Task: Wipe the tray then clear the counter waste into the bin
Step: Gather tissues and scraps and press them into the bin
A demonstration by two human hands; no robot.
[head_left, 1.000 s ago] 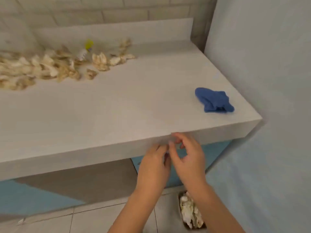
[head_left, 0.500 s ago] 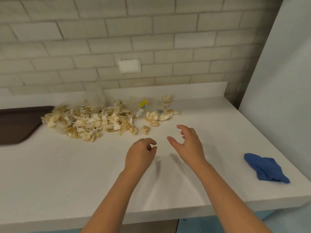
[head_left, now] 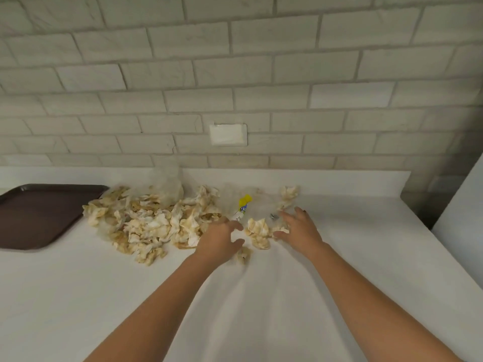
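Observation:
A pile of crumpled, stained paper tissues lies along the back of the white counter, with clear plastic wrap and a small yellow-topped packet among it. My left hand reaches over the pile's right end, fingers spread, with a small scrap just under its thumb. My right hand is spread open on the far side of a crumpled wad, which lies between both hands. Neither hand grips anything. The dark brown tray sits at the far left.
A brick wall with a white socket plate stands behind the counter. The counter's right end meets a pale panel. The bin and the blue cloth are out of view.
My view rose from the counter's front edge and floor to the back wall. Both hands moved forward from the edge across the counter to the waste pile, fingers spreading.

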